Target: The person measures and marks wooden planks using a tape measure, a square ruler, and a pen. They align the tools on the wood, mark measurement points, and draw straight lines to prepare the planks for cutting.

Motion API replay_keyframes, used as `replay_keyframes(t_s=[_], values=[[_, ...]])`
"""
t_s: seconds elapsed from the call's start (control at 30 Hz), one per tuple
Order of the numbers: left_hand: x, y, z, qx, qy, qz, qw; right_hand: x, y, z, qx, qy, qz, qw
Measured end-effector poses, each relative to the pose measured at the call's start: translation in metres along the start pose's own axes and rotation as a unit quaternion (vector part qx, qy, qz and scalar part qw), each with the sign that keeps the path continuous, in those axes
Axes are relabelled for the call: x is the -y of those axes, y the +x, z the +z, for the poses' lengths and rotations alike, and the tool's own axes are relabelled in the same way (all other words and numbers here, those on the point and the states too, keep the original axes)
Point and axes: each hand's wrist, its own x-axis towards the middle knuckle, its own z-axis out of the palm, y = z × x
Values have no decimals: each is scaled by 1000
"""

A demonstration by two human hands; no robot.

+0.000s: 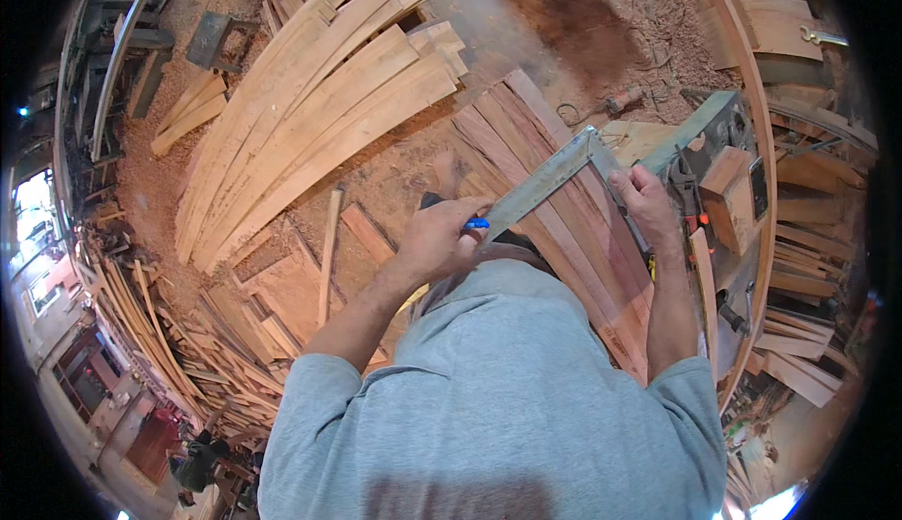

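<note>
My left hand (440, 236) is closed around a blue pen (476, 223), its tip against the long blade of a metal try square (550, 179). My right hand (644, 201) presses the square's other arm down onto a stack of reddish wooden boards (554, 229) lying side by side in front of me. The square's corner points away from me at the far edge of the boards. My grey-shirted torso hides the near ends of the boards.
A large pile of long pale planks (310, 107) fans out on the sawdust floor to the left. A green woodworking machine (714, 144) with wood blocks stands at the right. Offcuts and stacked slats (178, 332) crowd the lower left. A curved wooden strip (761, 144) runs along the right.
</note>
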Motion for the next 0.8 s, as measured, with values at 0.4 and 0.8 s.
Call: replay_keyframes(t_s=[0.4, 0.8], values=[[21, 16, -28, -100, 38, -51, 993, 23, 44, 24, 38, 42, 2, 998], [22, 29, -63, -130, 73, -44, 988, 49, 74, 43, 22, 54, -38, 998]])
